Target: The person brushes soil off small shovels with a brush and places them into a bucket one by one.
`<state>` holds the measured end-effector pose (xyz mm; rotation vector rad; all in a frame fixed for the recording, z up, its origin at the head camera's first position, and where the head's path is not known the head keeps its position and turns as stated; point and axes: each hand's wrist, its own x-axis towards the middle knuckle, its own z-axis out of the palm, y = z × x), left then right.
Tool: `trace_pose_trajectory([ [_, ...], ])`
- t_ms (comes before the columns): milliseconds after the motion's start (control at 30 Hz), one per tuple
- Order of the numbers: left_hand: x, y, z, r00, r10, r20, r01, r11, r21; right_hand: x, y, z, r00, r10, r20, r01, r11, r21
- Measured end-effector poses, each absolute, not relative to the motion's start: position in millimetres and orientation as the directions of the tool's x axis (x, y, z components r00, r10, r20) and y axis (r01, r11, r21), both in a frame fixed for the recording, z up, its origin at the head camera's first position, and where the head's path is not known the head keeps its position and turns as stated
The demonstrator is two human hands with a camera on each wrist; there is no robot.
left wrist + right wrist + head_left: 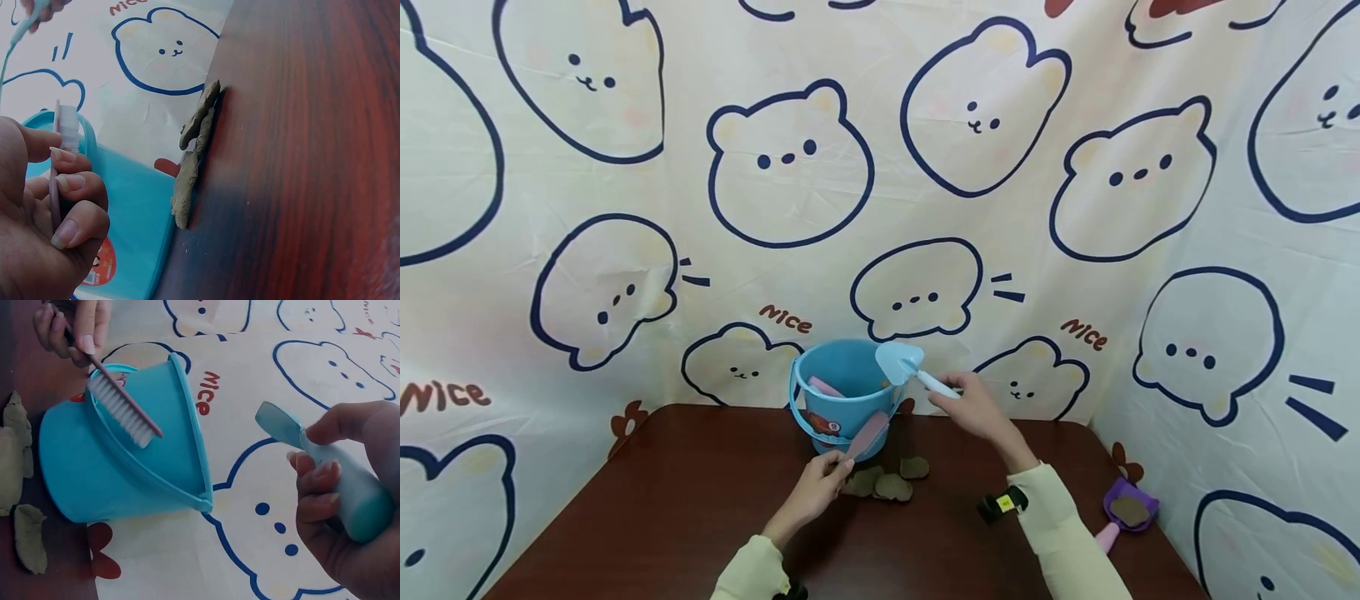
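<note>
My left hand [812, 492] grips the handle of a pink brush [868, 435] with white bristles. The brush tilts up in front of a light blue toy bucket [853, 407] with its handle hanging down the front. In the right wrist view the bristles [122, 411] face the bucket's side; contact is unclear. Higher up, my right hand [976, 408] holds a pale blue toy trowel [900, 362] by its handle, blade at the bucket's right rim. Several flat grey-brown clay-like lumps [892, 487] lie on the table below the bucket. Something pink [825, 386] shows inside the bucket.
A purple toy dustpan [1142, 522] with a pink handle, carrying another brown lump [1129, 510], lies at the right edge of the dark red-brown table [655, 517]. Cloth printed with bear faces [790, 200] hangs behind and at both sides.
</note>
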<state>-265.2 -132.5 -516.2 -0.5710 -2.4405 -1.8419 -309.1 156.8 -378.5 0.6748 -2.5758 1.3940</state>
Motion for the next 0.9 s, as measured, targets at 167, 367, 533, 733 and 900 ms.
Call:
trace_pose_trajectory([
  [167,-264,-131,-518,-0.935,0.265,0.237,0.299,0.226,0.927,-326,139,-369,-0.89,-0.279,0.36,-0.455,0.49,-0.744],
  [367,-263,-130,-517,-0.93,0.283,0.232,0.3,0.223,0.928,-346,115,-368,-0.868,-0.231,0.44,-0.493,0.506,-0.708],
  [533,-263,-129,-517,-0.928,0.288,0.236,0.304,0.224,0.926,-359,97,-372,-0.846,-0.27,0.46,-0.532,0.496,-0.687],
  [733,-263,-129,-516,-0.929,0.291,0.229,0.298,0.221,0.929,-364,82,-374,-0.841,-0.277,0.465,-0.539,0.51,-0.67],
  [900,-263,-128,-516,-0.931,0.291,0.219,0.289,0.222,0.931,-365,72,-373,-0.863,-0.272,0.425,-0.499,0.591,-0.634],
])
